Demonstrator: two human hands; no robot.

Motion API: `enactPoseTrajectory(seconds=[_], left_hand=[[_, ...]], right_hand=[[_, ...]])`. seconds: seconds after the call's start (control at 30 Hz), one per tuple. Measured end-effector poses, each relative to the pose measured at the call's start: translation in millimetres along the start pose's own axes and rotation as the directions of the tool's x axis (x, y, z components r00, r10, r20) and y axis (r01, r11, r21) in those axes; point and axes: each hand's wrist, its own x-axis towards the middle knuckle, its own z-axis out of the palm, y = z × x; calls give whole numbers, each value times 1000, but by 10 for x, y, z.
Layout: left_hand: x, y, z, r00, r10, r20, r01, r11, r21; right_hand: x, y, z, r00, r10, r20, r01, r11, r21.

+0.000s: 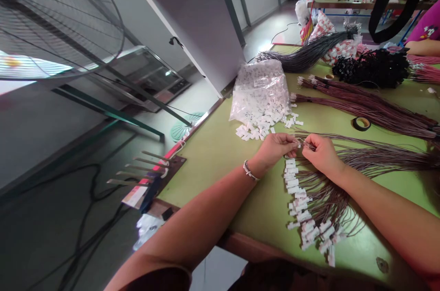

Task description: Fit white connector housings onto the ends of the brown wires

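Brown wires (381, 152) lie across the green tabletop (206, 176), running from the right side of the view toward the two hands, which are close together with only a small gap between their fingertips. Thumb and fingers of the left hand (279, 148) pinch a small white piece (299, 145), and the right hand (321, 152) is closed on a few wire ends pointing at it; whether piece and wires touch is too small to tell. Just on the near side of the hands, a row of white connectors (303, 204) with wires attached curves toward the tabletop's near edge. Beyond the left hand lies a clear plastic bag (261, 75) of white pieces, with loose pieces (252, 131) scattered at its near end. To the right of the bag rest bundled wires (364, 105), and a dark roll of tape (361, 123) sits just beside them. Farther back are a heap of black parts (373, 67) and a long dark grey bundle (309, 52). At the far right, another person's purple sleeve (425, 25) shows
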Motion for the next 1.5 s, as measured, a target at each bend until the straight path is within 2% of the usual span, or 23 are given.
enactPoseTrajectory(seconds=[0.2,0.43,0.6,0.77,0.97,1.1,1.3,1.43,1.5], left_hand=[[2,-3,-16,1000,2,20,-3,1000,7],[31,-16,-74,1000,0,2,0,998,-69],[27,24,-51,998,-27,56,28,999,-25],[18,26,-33,998,-21,64,21,1000,1],[15,-29,-63,997,7,73,2,993,-119],[23,-40,-42,998,14,63,-7,992,-124],[17,-41,50,1000,11,-26,-12,999,-33],[11,-38,44,1000,6,-6,-7,999,-49],[7,-18,16,1000,-12,6,12,996,-87]], right_hand=[[-3,30,2,1000,-24,16,24,1000,-16],[16,41,7,999,49,11,-49,997,53],[9,18,-3,1000,20,17,-20,1000,7],[-3,-14,-15,999,8,33,-7,1000,-25],[9,5,-10,1000,14,22,-15,1000,27],[16,9,-1,1000,21,5,-21,999,47],[13,44,27,999,0,-32,-2,999,-47],[17,58,20,999,-33,-25,30,994,-103],[17,55,0,994,-104,-38,97,981,-167]])
